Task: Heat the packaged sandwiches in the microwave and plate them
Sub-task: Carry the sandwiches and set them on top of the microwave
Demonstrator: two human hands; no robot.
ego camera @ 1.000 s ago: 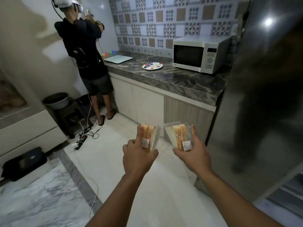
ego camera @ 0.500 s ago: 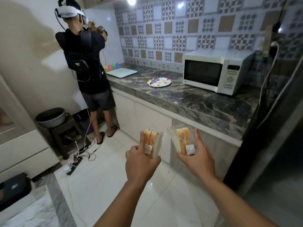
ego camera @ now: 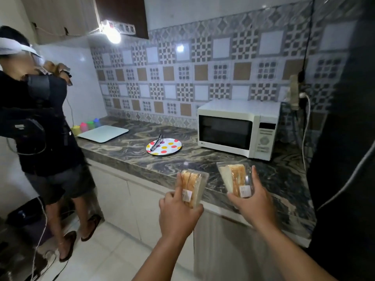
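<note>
A marbled worktop (ego camera: 203, 159) carries a shut white microwave (ego camera: 237, 128) and a polka-dot plate (ego camera: 168, 148) bearing tongs (ego camera: 157, 142). Left hand (ego camera: 178, 213) and right hand (ego camera: 253, 203) hold 2 packaged sandwiches (ego camera: 192, 185) (ego camera: 236, 178) over the front edge, each grip closed.

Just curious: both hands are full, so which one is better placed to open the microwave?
Probably the right hand: it is on the microwave's side, though it must first put down its sandwich.

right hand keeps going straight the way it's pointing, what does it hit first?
Probably the microwave: the right hand with its packaged sandwich points over bare countertop toward it. Depth is unclear.
</note>
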